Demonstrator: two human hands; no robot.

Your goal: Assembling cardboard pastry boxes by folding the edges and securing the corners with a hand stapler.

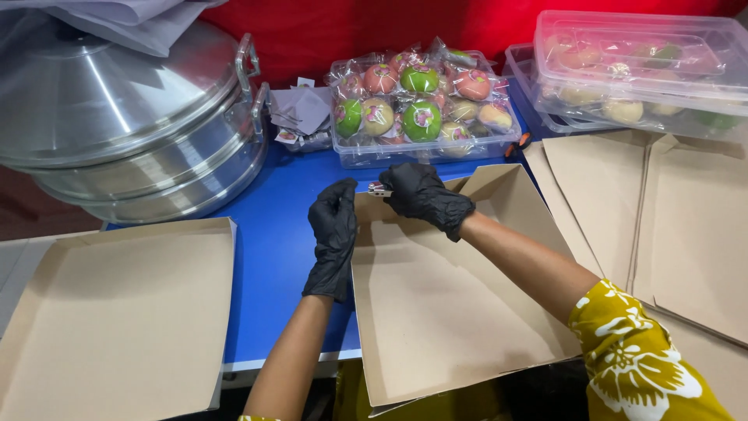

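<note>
Both my hands wear black gloves. My left hand [333, 234] pinches the far left corner of a brown cardboard box tray [436, 312] that lies on the blue table [273, 234]. My right hand [421, 195] is closed over a small metal stapler [379, 189] at the same corner, on the tray's far wall. The tray's near edge overhangs the table towards me.
A second folded cardboard tray [117, 312] lies at the left. Flat cardboard blanks [662, 226] are stacked at the right. A clear tub of wrapped round cakes [417, 101] stands behind, lidded clear containers [639, 70] at the back right, large metal steamers [125, 125] at the back left.
</note>
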